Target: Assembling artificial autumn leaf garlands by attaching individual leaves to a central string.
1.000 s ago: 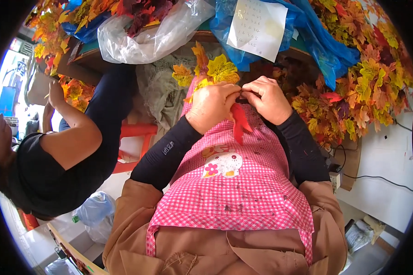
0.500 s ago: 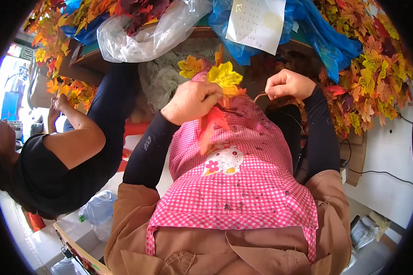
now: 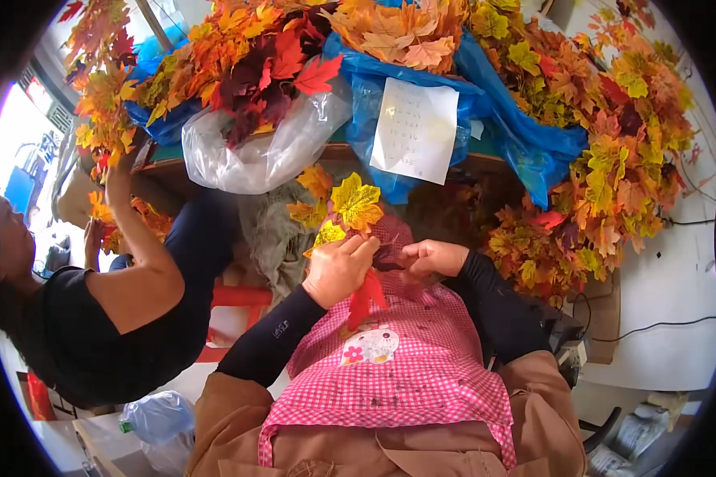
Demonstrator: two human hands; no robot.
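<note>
Above my lap, my left hand [image 3: 338,269] is closed around a spray of artificial maple leaves. A yellow leaf [image 3: 356,202] and orange ones stick up beyond the fingers, and a red leaf [image 3: 367,300] hangs below them. My right hand [image 3: 435,258] is closed just to the right of the spray, its fingertips pinched on a thin brown strand that is hard to make out here. Beneath both hands lies the pink checked apron [image 3: 406,366] that I wear.
A table ahead carries a clear plastic bag [image 3: 239,171] of dark red leaves and blue bags [image 3: 358,95] of orange leaves. A paper sheet [image 3: 414,131] hangs at its edge. Leaf garlands [image 3: 605,183] hang at the right. At the left, a person [image 3: 111,310] handles another garland.
My right hand has come in from the right, close to my left hand. My view has tilted up, showing more of the table. The other person has raised an arm to the garland.
</note>
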